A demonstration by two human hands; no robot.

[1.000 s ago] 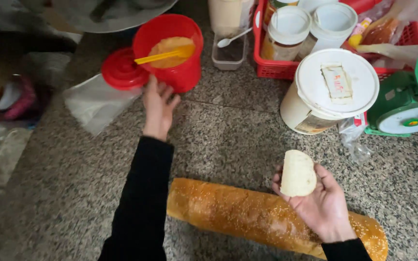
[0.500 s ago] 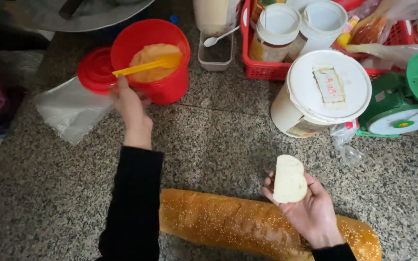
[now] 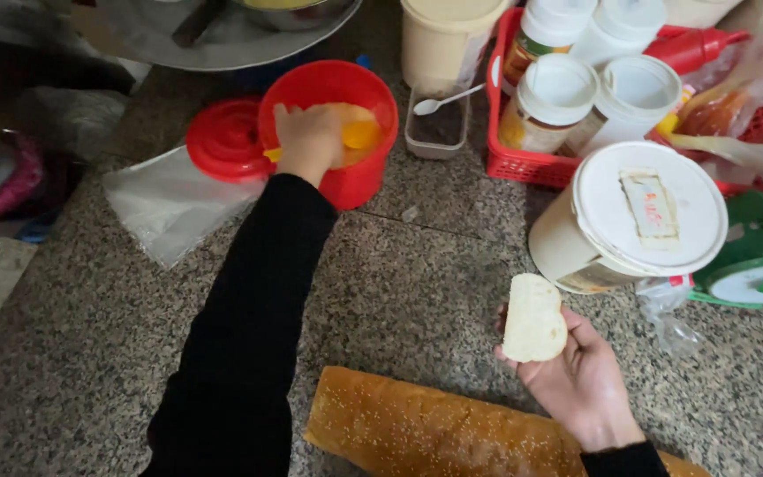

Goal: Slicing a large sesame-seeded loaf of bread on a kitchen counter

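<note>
My left hand (image 3: pixel 309 140) reaches over the rim of a red tub (image 3: pixel 366 181) of yellow-orange paste and closes on the yellow spoon (image 3: pixel 359 134) lying in it. The tub's red lid (image 3: pixel 222 141) lies beside it on the left. My right hand (image 3: pixel 576 375) is held palm up above the granite counter (image 3: pixel 417 283) with a pale slice of bread (image 3: pixel 533 320) resting in its fingers. A long seeded loaf (image 3: pixel 434 433) lies on the counter just below that hand.
A large white lidded bucket (image 3: pixel 638 216) stands right of the slice. A red basket (image 3: pixel 523 163) holds several white-capped jars. A small clear box with a white spoon (image 3: pixel 439 110), a clear plastic bag (image 3: pixel 169 208) and a green scale (image 3: pixel 757 265) are also in view.
My left hand has moved from the tub's near rim up over it and onto the yellow spoon. The right hand keeps the bread slice about where it was.
</note>
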